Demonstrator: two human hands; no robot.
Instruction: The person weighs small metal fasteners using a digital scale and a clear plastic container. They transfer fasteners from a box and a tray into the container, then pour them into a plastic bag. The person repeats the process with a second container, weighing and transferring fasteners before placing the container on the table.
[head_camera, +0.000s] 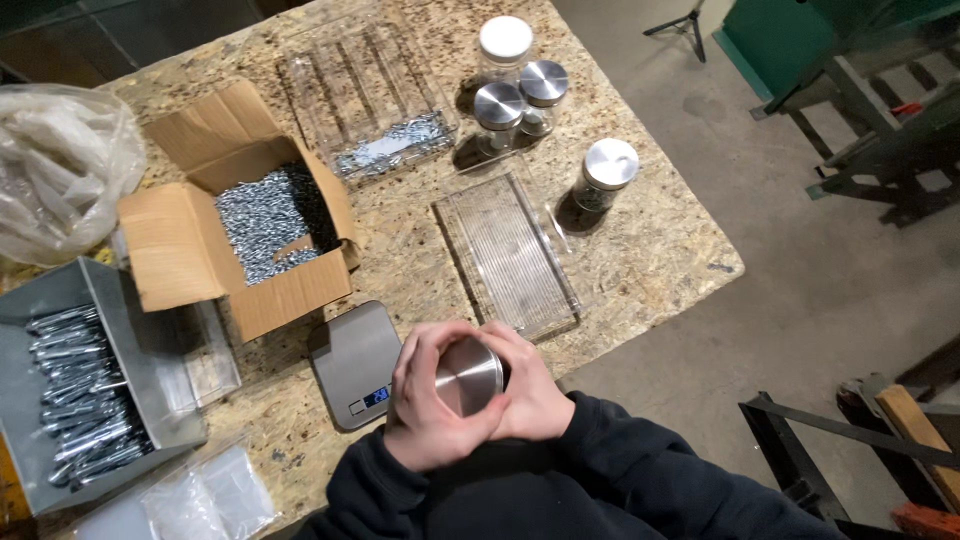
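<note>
Both hands on jar over scale | left hand wraps body, right hand grips lid rim | keep upright, twist evenly, brace near bench.

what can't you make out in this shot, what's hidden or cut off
Head view only:
- Jar: body and contents hidden by the left hand and right hand; only the metal lid shows.
- Scale: display too small to read, near corner behind the left hand.
- Grey bin of bolts: cut off by the left edge.
- Plastic bag: contents blurred.
</note>
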